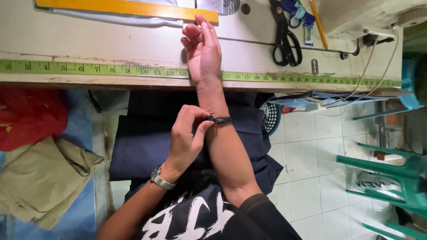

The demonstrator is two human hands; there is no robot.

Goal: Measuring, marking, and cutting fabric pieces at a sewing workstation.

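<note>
Dark braided cord forms the bracelet (219,119) that sits around the right forearm just below the wrist, over a lap covered in navy cloth (147,142). Its band runs across the arm, roughly left to right in the view, at a right angle to the forearm's long axis, which points up toward the table. The left hand (187,135) pinches the bracelet's near end, thumb and bent fingers closed together on the cord at the inner side of the arm. The right hand (202,49) is raised over the worn table edge (111,80), its fingers straight and lying close side by side, gripping nothing, tips pointing away from the body toward the yellow ruler (126,9).

A green measuring tape (89,69) runs along the whole front edge of the table, passing under the right wrist. Black scissors (284,38) lie well to the right of the raised hand, handles toward the person, with bare tabletop between them and the hand. A silver watch (160,179) circles the left wrist. Left of the lap, an olive garment (42,180) and red cloth (26,115) lie close below the table; right of it, white floor tiles (311,151) stay open up to 1 green plastic chair (391,173).
</note>
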